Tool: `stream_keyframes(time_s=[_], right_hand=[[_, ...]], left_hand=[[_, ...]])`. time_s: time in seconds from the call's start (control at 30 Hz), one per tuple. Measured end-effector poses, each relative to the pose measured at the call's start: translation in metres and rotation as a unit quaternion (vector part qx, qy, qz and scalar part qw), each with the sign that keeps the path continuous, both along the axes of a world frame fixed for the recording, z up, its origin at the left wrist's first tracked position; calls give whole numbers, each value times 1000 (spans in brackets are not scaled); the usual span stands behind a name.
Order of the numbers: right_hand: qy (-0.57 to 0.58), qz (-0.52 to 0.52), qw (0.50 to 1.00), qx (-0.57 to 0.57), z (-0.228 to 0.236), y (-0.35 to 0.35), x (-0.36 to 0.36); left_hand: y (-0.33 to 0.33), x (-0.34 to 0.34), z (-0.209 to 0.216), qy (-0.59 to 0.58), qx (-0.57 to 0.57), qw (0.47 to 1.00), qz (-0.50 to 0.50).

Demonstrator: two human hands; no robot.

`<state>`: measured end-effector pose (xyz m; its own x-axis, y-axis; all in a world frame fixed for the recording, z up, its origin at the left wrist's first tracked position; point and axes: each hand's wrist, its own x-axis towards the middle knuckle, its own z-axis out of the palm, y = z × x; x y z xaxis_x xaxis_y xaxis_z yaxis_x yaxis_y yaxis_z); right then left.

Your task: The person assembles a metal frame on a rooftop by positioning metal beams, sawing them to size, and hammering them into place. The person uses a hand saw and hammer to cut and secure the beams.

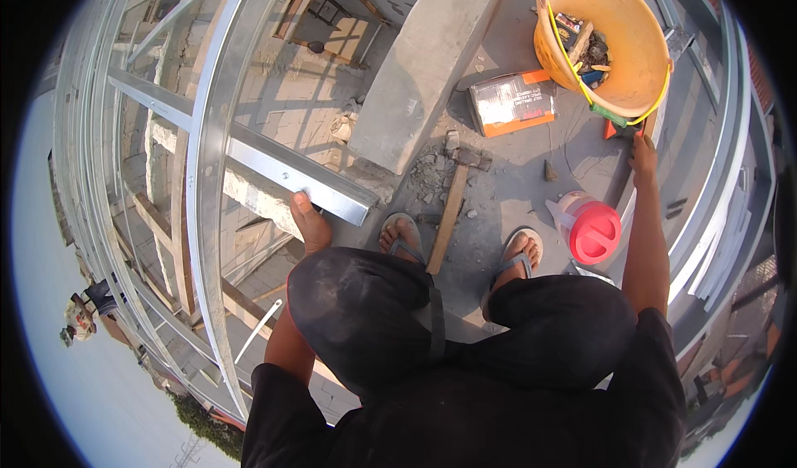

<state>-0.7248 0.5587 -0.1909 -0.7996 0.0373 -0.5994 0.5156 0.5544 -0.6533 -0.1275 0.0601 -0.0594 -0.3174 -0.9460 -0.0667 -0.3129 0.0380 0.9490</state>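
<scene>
My left hand (311, 226) is at the lower edge of a shiny metal channel (290, 172), thumb against it and fingers mostly hidden; it looks closed around the edge. On the right, my right hand (642, 159) reaches out beside the orange bucket (646, 45), fingers bent around a small red-orange piece that I cannot make out. The bucket has a yellow handle and holds debris and scraps. Between my feet and the rubble lies a hammer (451, 211) with a wooden handle. A clear jug with a red lid (594, 232) stands by my right foot.
A cardboard box (515, 103) with orange ends sits left of the bucket. A concrete beam (427, 65) runs ahead. Broken rubble (427, 177) lies by the hammer head. Metal framing (207, 144) stands over a drop at left, where another person (87, 310) is far off.
</scene>
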Motion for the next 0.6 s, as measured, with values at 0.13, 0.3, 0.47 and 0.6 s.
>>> stream_keyframes(time_s=[0.13,0.3,0.47,0.6], right_hand=[[288,56,901,319,-27,52,-41],[-51,-202,977,-41,-20,18,-45],[-32,-212,965,-150,-25,-12,-52],[22,-325,925,-194,2,-21,-57]], left_hand=[[12,-24,2,-16,43,999,-18],[17,-69,52,-68,-32,996,-46],[20,-62,59,-20,-49,998,-47],[21,-52,50,-39,-45,998,-17]])
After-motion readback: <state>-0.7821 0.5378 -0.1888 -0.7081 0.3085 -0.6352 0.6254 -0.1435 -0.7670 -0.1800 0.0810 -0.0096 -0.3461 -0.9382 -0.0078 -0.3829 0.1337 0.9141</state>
